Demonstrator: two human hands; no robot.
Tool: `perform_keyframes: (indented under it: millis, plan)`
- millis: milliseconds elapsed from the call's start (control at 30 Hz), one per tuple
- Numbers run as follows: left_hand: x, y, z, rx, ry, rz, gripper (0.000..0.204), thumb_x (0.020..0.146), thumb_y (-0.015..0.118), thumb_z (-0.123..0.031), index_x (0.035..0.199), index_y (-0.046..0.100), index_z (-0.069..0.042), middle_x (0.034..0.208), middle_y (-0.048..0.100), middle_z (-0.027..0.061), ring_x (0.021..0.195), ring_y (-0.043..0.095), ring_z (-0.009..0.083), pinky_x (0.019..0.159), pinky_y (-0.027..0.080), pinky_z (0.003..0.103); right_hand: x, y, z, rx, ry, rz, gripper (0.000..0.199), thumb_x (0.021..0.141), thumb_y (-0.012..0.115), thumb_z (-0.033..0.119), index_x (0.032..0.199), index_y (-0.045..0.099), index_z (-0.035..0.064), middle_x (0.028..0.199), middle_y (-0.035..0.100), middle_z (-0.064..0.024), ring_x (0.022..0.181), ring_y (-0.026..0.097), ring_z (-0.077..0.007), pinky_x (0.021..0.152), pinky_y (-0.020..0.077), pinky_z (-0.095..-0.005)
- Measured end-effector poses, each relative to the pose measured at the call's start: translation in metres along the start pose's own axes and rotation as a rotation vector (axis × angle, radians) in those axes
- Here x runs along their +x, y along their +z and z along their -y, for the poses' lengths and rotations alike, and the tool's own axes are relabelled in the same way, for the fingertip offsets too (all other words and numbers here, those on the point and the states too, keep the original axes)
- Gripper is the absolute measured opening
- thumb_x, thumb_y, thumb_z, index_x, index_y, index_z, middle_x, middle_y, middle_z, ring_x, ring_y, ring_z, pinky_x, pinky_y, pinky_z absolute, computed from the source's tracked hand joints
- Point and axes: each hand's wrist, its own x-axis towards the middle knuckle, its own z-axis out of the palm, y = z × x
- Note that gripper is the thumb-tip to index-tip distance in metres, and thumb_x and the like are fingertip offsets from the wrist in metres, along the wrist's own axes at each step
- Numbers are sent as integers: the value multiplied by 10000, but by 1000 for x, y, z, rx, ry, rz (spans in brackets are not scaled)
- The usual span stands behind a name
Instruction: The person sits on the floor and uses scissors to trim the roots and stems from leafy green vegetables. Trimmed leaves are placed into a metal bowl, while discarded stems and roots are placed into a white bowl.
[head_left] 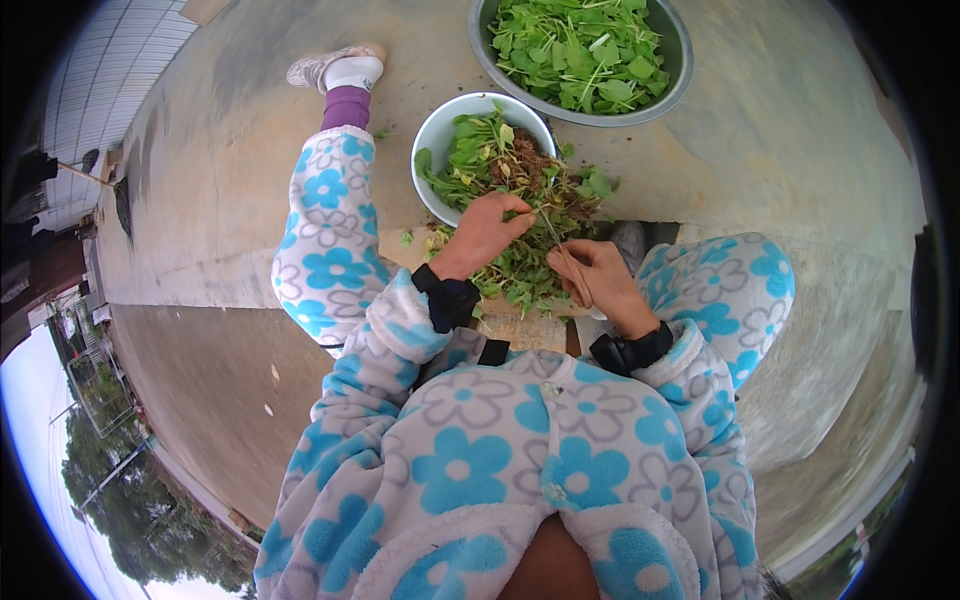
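Note:
My right hand (605, 282) is closed on a cutting tool with a thin grey blade (551, 230); whether it is a small knife or scissors I cannot tell. The blade points up and left toward my left hand (487, 235). That hand is closed, thumb and fingertips pinched near the blade's tip, and what lies between them is too small to make out. Beneath both hands spreads a heap of loose leafy greens (522, 278) with brown roots and some yellowed leaves. Part of the heap leans over the rim of a light-coloured bowl (428, 150), which holds more green leaves.
Beyond the bowl stands a wide grey metal basin (683, 75) full of green leaves (580, 60). My left leg (328, 220) stretches forward left of the bowl; my right knee (735, 290) is bent at the right. Concrete floor (790, 150) surrounds everything.

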Motion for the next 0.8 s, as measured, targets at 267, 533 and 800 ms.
perform_keyframes:
  millis: [267,533,800]
  plan:
    - [2,-7,6,32,-73,-4,223,904,704,-191,973,705,21,830,681,105,755,601,167,699,466,321,-3,-10,-15,-34,-48,-309,357,920,730,292,887,686,-61,583,562,-23,510,461,-86,479,371,-297]
    - [14,-29,28,67,-111,-114,242,912,706,-187,1010,708,34,844,704,89,768,611,149,734,486,311,19,-1,-1,69,113,-48,399,909,733,357,909,710,-41,552,522,-4,471,466,-84,452,354,-296]
    - [25,-18,43,-32,-29,-115,223,913,701,-175,1002,700,30,906,705,96,794,622,170,745,490,319,51,8,-6,-108,107,-80,444,894,716,401,841,703,-40,529,527,-33,456,500,-118,457,390,-314]
